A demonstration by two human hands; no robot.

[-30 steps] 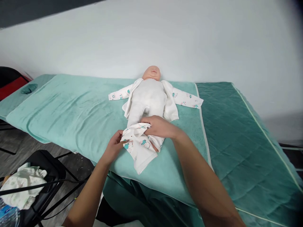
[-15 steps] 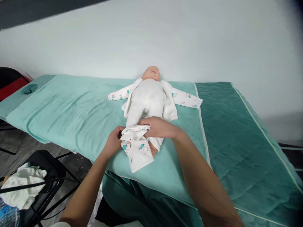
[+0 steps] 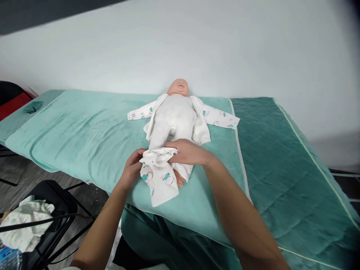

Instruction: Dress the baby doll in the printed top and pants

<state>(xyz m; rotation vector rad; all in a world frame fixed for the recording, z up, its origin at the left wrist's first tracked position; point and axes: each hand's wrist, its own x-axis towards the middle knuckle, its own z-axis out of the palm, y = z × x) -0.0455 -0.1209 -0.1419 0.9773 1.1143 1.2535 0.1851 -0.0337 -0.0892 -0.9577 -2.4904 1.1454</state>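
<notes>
A baby doll (image 3: 176,112) with a white cloth body lies on its back, head toward the wall. Its arms are in the sleeves of an open white printed jacket (image 3: 221,118). White printed baby pants (image 3: 160,178) are bunched around its lower legs. One bare foot (image 3: 179,178) shows at a leg opening; the other foot is hidden in the cloth. My left hand (image 3: 134,167) is closed on the waistband edge at the left. Bent over the legs, my right hand (image 3: 185,150) grips the bunched waistband from the other side, its fingertips partly hidden.
The doll lies on a light green towel-like cover (image 3: 84,131) over a long bed. A darker quilted cover (image 3: 281,150) lies to the right, and a white wall (image 3: 180,45) stands behind. At lower left, a black chair (image 3: 63,202) holds crumpled white cloth (image 3: 28,223) near a plastic bottle (image 3: 9,258).
My left hand has shifted slightly left, drawing the pants' waistband a little wider. The hanging pant leg has moved slightly left. My right hand keeps its grip.
</notes>
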